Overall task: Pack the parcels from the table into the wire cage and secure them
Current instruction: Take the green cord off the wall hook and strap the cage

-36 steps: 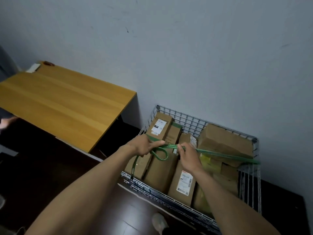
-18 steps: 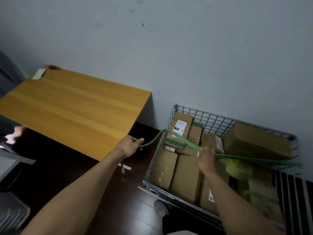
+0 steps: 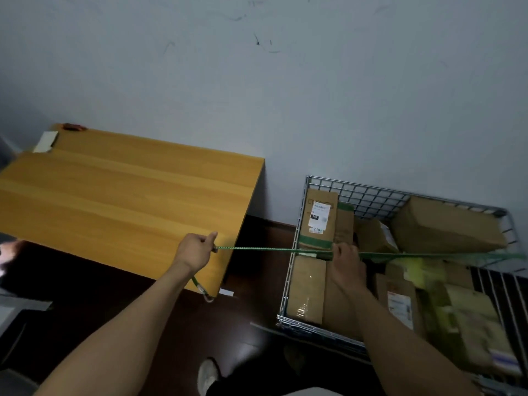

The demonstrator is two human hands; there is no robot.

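Left hand (image 3: 197, 250) has swung out wide of the cage (image 3: 357, 185), fist clamped on the cord (image 3: 257, 248), which is now taut across the parcels (image 3: 445, 224) inside. Right hand (image 3: 347, 260) seems to pinch it mid-span. Hook (image 3: 205, 292) dangles loose, so fastening it looks next.

The green cord (image 3: 257, 248) blurs toward the right and is cut off by the frame's edge, as is the right side of the wire cage (image 3: 357, 192). The yellowish parcels (image 3: 468, 310) there are smeared. The right hand (image 3: 347, 264) hides the stretch of cord it grips. Print on the label (image 3: 318, 217) is too small to read. The bench (image 3: 114, 195) runs off the left edge.
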